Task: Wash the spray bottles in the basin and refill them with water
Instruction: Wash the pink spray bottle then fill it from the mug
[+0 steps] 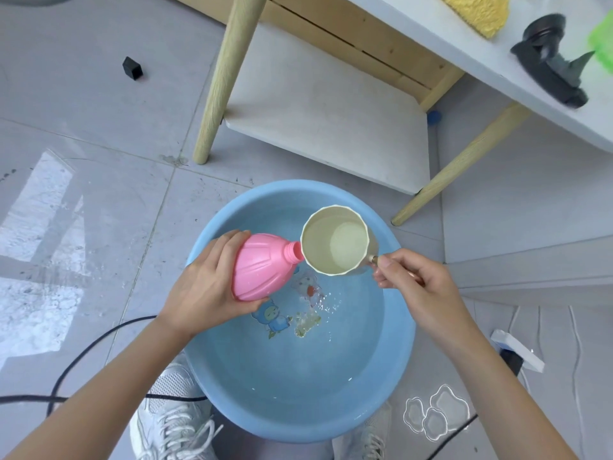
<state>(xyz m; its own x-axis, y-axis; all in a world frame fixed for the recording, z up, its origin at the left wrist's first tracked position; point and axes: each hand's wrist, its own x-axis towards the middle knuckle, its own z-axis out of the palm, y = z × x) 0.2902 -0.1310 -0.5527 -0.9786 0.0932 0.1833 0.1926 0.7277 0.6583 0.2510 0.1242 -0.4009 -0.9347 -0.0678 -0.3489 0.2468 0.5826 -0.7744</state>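
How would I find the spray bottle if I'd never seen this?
Find the big blue basin on the floor. Over its left side, the left hand grips the pink bottle. It is the only pink thing, ribbed and capless, its neck by a cream cup.

No words, numbers or brand marks can be read anywhere. The basin [298, 386] carries only cartoon drawings on its floor, with no legible lettering. The pink bottle [262, 267] and the cup [318, 247] show plain surfaces.
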